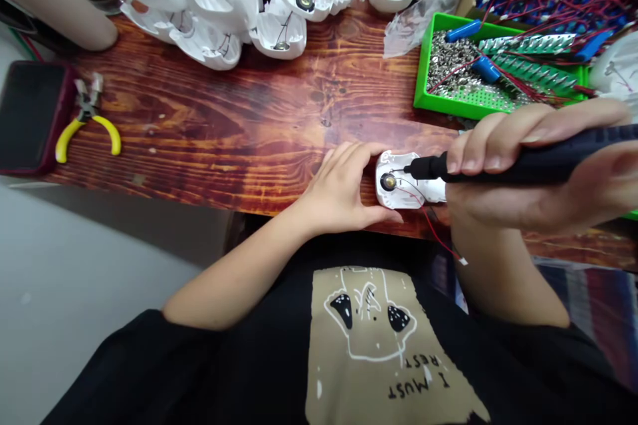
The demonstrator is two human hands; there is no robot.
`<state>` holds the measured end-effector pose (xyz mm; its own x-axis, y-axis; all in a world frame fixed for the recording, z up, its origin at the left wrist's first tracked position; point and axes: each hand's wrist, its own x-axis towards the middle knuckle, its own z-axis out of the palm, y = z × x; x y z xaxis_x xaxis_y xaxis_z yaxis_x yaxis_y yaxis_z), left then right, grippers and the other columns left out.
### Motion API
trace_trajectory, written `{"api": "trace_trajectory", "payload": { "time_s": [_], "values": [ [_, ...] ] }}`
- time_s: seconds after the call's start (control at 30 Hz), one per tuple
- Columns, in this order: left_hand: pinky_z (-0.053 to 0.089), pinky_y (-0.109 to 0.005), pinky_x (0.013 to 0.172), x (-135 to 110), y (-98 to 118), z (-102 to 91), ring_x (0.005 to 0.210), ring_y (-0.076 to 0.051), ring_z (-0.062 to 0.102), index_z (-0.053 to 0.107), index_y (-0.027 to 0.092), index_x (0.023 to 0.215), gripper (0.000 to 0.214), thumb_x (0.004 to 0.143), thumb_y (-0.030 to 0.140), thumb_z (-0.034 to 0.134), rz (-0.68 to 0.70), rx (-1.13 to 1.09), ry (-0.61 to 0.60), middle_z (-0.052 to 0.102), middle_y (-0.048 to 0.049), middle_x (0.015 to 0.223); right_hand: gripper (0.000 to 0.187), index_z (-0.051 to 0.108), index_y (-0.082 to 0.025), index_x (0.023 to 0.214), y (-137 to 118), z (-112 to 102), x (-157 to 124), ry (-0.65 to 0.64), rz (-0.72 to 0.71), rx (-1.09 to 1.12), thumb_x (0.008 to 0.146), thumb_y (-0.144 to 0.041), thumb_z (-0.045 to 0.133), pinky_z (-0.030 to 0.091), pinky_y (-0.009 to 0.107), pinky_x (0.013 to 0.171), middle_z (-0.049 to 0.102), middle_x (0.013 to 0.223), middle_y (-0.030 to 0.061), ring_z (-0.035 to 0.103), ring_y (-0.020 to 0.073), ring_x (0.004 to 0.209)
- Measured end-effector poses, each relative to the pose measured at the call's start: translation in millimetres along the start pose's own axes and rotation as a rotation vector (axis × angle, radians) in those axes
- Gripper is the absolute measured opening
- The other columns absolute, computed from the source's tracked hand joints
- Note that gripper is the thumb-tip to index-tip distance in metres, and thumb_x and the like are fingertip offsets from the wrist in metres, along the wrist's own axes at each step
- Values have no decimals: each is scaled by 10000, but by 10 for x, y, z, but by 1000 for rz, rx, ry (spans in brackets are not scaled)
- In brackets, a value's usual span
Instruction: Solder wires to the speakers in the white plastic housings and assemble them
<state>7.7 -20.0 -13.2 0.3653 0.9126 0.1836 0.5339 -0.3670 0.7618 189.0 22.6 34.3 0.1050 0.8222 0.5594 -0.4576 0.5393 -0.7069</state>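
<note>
A white plastic housing [406, 194] lies near the front edge of the wooden desk [209, 113], right of centre, with a round metal disc [387, 181] set in it and thin red wires [438, 234] trailing over that edge. The left hand [339, 189] holds the housing, thumb and fingers curved narrowly around its end. The right hand [503, 202] grips a black soldering iron [548, 164], its tip just at the disc. White plastic shells [199, 23] crowd the far edge; a green tray [423, 73] of metal bits sits toward the far right corner. Yellow-handled pliers [88, 121] lie beside a dark phone [30, 116] at the left end. Upside down on the black shirt [149, 372], "I MUST REST" [411, 372] is legible.
</note>
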Motion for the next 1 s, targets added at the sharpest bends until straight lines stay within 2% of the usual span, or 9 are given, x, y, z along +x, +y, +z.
{"api": "trace_trajectory", "payload": {
  "time_s": [0.13,0.3,0.47,0.57,0.7,0.9,1.0],
  "values": [
    [436,-439,1037,-4,1,-5,1184,-305,576,519,199,1325,872,626,545,909,-2,4,-6,642,-104,1267,268,576,-228,710,52,-17,-9,10,-44,-37,838,-446,664,437,250,349,461,510,-66,458,87,384],
    [433,-451,1036,9,-5,-1,1166,-313,578,534,214,1313,886,604,598,901,-11,-14,-9,656,-99,1238,260,618,-217,742,73,-38,-25,-6,-30,-51,848,-448,674,453,247,378,467,525,-64,486,82,403],
    [434,-445,1024,10,-15,10,1153,-305,585,530,200,1320,881,608,557,907,-7,-6,3,656,-106,1261,237,681,-212,741,97,-8,-17,38,-74,-28,823,-433,661,414,258,330,456,488,-53,425,82,362],
    [438,-452,1025,11,-14,12,1152,-312,591,535,202,1317,877,607,557,908,-9,-13,5,657,-110,1259,217,646,-240,690,88,38,-16,91,-51,-74,803,-424,631,387,254,314,423,464,-56,397,87,349],
    [442,-456,1029,16,-16,8,1155,-315,600,542,209,1322,865,613,535,915,-4,-20,3,665,-111,1247,217,623,-241,679,69,83,-16,95,-8,-90,816,-408,607,371,244,316,427,479,-47,392,88,363],
    [447,-443,1033,7,-26,3,1167,-313,622,550,209,1326,852,621,528,909,8,-23,7,684,-103,1241,203,596,-246,665,114,106,7,130,-79,-121,806,-388,559,360,228,298,420,469,-54,366,79,349],
    [445,-442,1034,1,-23,4,1170,-309,624,547,211,1330,840,633,511,906,12,-20,2,686,-100,1240,218,576,-241,645,118,135,18,187,-57,-115,833,-346,545,345,241,287,402,459,-46,351,89,342]
  ]
}}
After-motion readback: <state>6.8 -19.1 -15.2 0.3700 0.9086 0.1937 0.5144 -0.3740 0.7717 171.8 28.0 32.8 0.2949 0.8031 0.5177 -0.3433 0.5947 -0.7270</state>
